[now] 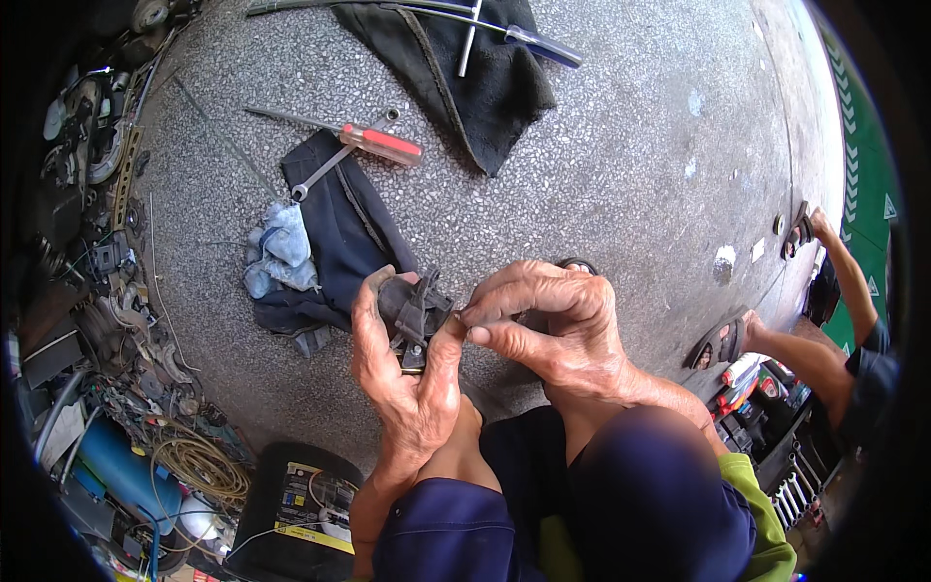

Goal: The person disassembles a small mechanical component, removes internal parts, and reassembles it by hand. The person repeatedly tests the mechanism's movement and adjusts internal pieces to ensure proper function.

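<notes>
My left hand (412, 398) is closed around a small dark engine part (412, 308), black with a bolt head and a brassy lower edge. Its exact kind I cannot make out. Beside it, my right hand (558, 325) pinches thumb and forefinger together close to my left thumb; whatever sits between the fingertips is too small to name. Below the engine part and to its left lie a dark folded cloth (339, 209) and a crumpled light-blue rag (283, 250). A red-handled screwdriver (383, 144) crosses a combination wrench (330, 173) just beyond the cloth.
A second dark cloth (495, 102) with a blue-handled screwdriver (543, 46) lies at the far side. Metal parts (112, 281) crowd the left edge, near a black container (281, 504). Another person's sandalled feet (718, 344) and a tool tray (795, 485) are at right.
</notes>
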Tool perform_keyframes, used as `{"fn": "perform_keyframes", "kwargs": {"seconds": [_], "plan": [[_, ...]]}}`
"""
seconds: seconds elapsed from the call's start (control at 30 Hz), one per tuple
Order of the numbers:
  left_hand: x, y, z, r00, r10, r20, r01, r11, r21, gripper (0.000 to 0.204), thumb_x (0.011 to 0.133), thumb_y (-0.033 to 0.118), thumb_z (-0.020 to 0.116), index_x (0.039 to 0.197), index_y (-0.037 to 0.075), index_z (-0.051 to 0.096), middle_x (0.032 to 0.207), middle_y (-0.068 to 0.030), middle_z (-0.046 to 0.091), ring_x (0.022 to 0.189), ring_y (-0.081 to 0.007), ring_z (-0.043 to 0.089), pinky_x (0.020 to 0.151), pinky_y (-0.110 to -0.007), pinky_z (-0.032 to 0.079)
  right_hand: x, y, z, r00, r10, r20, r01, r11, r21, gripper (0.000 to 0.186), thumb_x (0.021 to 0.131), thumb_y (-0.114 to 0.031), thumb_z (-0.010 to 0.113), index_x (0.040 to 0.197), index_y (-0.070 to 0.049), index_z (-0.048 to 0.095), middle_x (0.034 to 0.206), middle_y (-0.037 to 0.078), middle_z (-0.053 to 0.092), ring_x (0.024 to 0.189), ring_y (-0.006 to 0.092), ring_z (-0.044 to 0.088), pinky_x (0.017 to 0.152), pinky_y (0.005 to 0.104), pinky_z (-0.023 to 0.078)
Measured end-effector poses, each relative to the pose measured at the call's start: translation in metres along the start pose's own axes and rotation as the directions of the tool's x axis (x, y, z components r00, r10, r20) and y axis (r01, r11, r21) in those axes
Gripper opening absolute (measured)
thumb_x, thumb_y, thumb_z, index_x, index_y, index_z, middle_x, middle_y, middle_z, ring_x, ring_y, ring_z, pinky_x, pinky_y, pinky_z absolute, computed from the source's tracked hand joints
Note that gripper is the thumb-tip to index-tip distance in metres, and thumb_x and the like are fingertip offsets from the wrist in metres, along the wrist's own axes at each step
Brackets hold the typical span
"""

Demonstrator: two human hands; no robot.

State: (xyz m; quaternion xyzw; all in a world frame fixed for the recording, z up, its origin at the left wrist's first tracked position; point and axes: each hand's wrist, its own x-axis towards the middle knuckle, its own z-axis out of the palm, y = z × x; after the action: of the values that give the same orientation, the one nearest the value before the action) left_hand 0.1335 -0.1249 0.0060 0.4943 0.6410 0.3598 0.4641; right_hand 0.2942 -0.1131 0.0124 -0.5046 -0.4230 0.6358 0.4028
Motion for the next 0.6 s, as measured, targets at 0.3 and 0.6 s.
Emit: {"fn": "perform_keyframes", "kwargs": {"seconds": [0.3,0.6], "plan": [[-0.002,-0.010,-0.003,0.990,0.136,0.047,-0.134,0.990,-0.035,0.069,0.087,0.035,0.068,0.134,-0.008,0.039,0.120,-0.0187,0.054,0.098,-0.0228,0.059,0.085,-0.034,0.049,-0.005,-0.001,-0.005,0.991,-0.126,0.051,0.128,0.991,-0.030,0.018,0.079,-0.001,0.072,0.097,-0.004,0.075,0.095,0.010,0.066,0.091,0.0191,0.064,0.079,0.0288,0.052],[-0.002,-0.012,0.001,0.951,0.304,-0.062,-0.310,0.941,-0.138,0.068,0.082,0.025,0.072,0.132,-0.008,0.040,0.121,-0.0224,0.051,0.090,-0.0237,0.063,0.077,-0.033,0.054,-0.005,-0.007,0.007,0.984,-0.153,-0.091,0.145,0.985,-0.095,0.016,0.067,-0.018,0.083,0.078,-0.008,0.077,0.077,0.006,0.069,0.068,0.0150,0.064,0.060,0.0283,0.042]]}}
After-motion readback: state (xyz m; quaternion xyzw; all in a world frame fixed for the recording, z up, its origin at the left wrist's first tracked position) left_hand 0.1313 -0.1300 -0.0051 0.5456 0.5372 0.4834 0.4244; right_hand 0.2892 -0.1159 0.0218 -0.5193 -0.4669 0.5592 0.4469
